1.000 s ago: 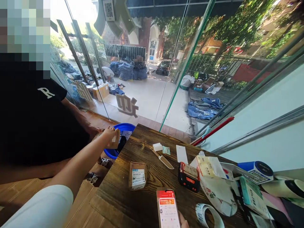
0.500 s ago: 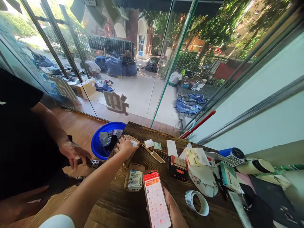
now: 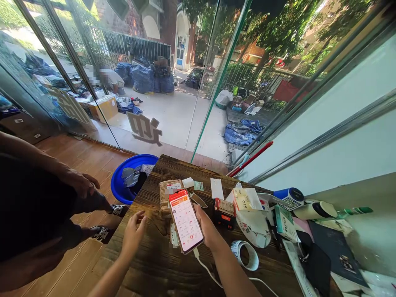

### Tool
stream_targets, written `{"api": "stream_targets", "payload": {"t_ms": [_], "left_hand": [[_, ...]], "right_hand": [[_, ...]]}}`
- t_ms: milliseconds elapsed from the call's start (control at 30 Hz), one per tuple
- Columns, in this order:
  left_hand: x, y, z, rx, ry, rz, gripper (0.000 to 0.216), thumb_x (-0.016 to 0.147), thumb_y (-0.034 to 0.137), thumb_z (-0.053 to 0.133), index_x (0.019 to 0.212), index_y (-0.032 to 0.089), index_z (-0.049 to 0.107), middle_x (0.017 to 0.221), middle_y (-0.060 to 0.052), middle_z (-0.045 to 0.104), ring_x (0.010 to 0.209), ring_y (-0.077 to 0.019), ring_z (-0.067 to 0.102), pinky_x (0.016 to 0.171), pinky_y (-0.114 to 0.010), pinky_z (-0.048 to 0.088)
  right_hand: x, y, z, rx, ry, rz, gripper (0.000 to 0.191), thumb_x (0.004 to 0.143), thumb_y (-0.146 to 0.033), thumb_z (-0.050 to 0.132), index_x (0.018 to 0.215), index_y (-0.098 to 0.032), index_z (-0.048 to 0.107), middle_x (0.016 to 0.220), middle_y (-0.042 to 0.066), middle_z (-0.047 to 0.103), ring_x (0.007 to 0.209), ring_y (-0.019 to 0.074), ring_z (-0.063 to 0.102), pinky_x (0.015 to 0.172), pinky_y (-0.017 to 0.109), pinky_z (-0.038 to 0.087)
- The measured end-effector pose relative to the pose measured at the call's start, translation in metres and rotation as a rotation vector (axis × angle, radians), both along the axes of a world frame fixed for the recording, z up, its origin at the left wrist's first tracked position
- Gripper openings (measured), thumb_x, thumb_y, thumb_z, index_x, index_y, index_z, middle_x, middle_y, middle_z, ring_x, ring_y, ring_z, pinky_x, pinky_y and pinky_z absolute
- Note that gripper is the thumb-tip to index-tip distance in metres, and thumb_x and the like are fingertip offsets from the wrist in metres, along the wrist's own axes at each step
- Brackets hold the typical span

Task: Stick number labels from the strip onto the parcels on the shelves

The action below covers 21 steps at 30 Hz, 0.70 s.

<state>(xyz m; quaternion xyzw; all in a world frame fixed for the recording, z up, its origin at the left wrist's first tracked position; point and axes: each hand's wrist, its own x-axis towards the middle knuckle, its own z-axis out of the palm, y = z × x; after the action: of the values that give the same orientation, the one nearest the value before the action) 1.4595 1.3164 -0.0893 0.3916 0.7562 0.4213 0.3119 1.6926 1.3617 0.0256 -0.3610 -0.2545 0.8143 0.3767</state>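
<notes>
My right hand (image 3: 208, 227) holds a smartphone (image 3: 185, 220) with a red and white screen above the dark wooden table (image 3: 161, 264); a white cable hangs from the phone. Two small brown parcels lie under it: one (image 3: 167, 191) at the table's far left with a label, another (image 3: 174, 236) mostly hidden by the phone. My left hand (image 3: 134, 232) hovers open over the table's left edge, holding nothing. A knife (image 3: 198, 200) lies just behind the phone.
A blue basin (image 3: 123, 183) with packets stands on the floor at the table's left. Another person in black (image 3: 37, 202) sits at left. On the table lie a small red-black printer (image 3: 223, 212), a label roll (image 3: 246, 255), papers and bags. Glass walls stand behind.
My left hand has let go of the brown parcel at the table's far left and drawn back near the edge. My right hand has raised the phone up over the parcels.
</notes>
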Motion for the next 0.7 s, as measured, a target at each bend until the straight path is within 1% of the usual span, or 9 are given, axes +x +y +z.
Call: {"api": "stream_targets", "payload": {"t_ms": [33,100,167,233,300,367,500,567,700], "left_hand": [[0.003,-0.006,0.001,-0.011,-0.040,0.012,0.051,0.070,0.058,0.052,0.097,0.016,0.064,0.091,-0.010,0.066,0.087,-0.0282,0.064,0.084,-0.046,0.050],[0.013,-0.011,0.009,-0.019,-0.139,0.004,0.052,0.069,0.058,0.054,0.097,0.016,0.065,0.099,-0.012,0.067,0.095,-0.0290,0.063,0.089,-0.046,0.048],[0.027,-0.009,0.025,-0.004,-0.247,-0.053,0.052,0.070,0.058,0.054,0.100,0.017,0.065,0.105,-0.011,0.067,0.102,-0.0283,0.061,0.092,-0.043,0.047],[0.042,-0.002,0.043,0.038,-0.330,-0.132,0.050,0.071,0.057,0.055,0.101,0.018,0.066,0.106,-0.010,0.068,0.105,-0.0265,0.060,0.093,-0.039,0.046],[0.057,0.005,0.059,0.090,-0.388,-0.186,0.047,0.073,0.055,0.056,0.100,0.018,0.067,0.104,-0.009,0.069,0.104,-0.0253,0.060,0.093,-0.037,0.046],[0.068,0.010,0.069,0.126,-0.439,-0.202,0.045,0.075,0.054,0.055,0.099,0.018,0.067,0.104,-0.009,0.069,0.103,-0.0249,0.061,0.092,-0.037,0.047],[0.075,0.010,0.077,0.130,-0.454,-0.134,0.046,0.075,0.054,0.054,0.100,0.018,0.066,0.105,-0.010,0.068,0.101,-0.0250,0.061,0.091,-0.038,0.047],[0.074,0.007,0.079,0.127,-0.425,-0.100,0.046,0.075,0.055,0.054,0.099,0.018,0.066,0.103,-0.010,0.068,0.099,-0.0251,0.061,0.090,-0.038,0.048],[0.068,0.002,0.085,0.137,-0.359,-0.088,0.045,0.075,0.056,0.053,0.095,0.019,0.068,0.099,-0.009,0.069,0.098,-0.0254,0.062,0.087,-0.038,0.048]], "right_hand": [[0.000,0.002,0.000,0.001,-0.002,-0.001,0.055,0.069,-0.065,0.064,0.096,-0.018,0.060,0.095,0.008,0.072,0.085,0.0244,0.068,0.080,0.040,0.051],[0.000,0.004,-0.002,0.008,-0.027,-0.009,0.048,0.068,-0.059,0.069,0.094,-0.019,0.060,0.093,0.007,0.072,0.084,0.0233,0.068,0.078,0.037,0.051],[0.001,0.005,-0.006,0.023,-0.074,-0.023,0.043,0.066,-0.048,0.073,0.095,-0.019,0.060,0.092,0.006,0.072,0.083,0.0224,0.067,0.077,0.035,0.050],[0.001,0.005,-0.011,0.031,-0.126,-0.040,0.041,0.065,-0.042,0.073,0.096,-0.019,0.060,0.090,0.005,0.072,0.082,0.0219,0.067,0.076,0.033,0.049],[0.001,0.004,-0.014,0.035,-0.166,-0.050,0.040,0.066,-0.042,0.072,0.096,-0.019,0.060,0.087,0.004,0.072,0.081,0.0217,0.066,0.077,0.033,0.048],[0.001,0.004,-0.016,0.035,-0.174,-0.046,0.039,0.066,-0.042,0.071,0.096,-0.019,0.060,0.086,0.004,0.072,0.081,0.0216,0.066,0.078,0.033,0.047],[0.001,0.004,-0.014,0.029,-0.141,-0.053,0.037,0.067,-0.045,0.068,0.091,-0.018,0.059,0.086,0.004,0.071,0.081,0.0213,0.065,0.075,0.032,0.046],[0.001,0.006,-0.013,0.042,-0.144,-0.053,0.036,0.067,-0.045,0.066,0.091,-0.018,0.059,0.084,0.003,0.071,0.081,0.0206,0.064,0.073,0.030,0.045],[0.001,0.009,-0.011,0.069,-0.143,-0.059,0.033,0.069,-0.044,0.064,0.090,-0.019,0.060,0.077,0.000,0.068,0.076,0.0178,0.062,0.071,0.027,0.044]]}}
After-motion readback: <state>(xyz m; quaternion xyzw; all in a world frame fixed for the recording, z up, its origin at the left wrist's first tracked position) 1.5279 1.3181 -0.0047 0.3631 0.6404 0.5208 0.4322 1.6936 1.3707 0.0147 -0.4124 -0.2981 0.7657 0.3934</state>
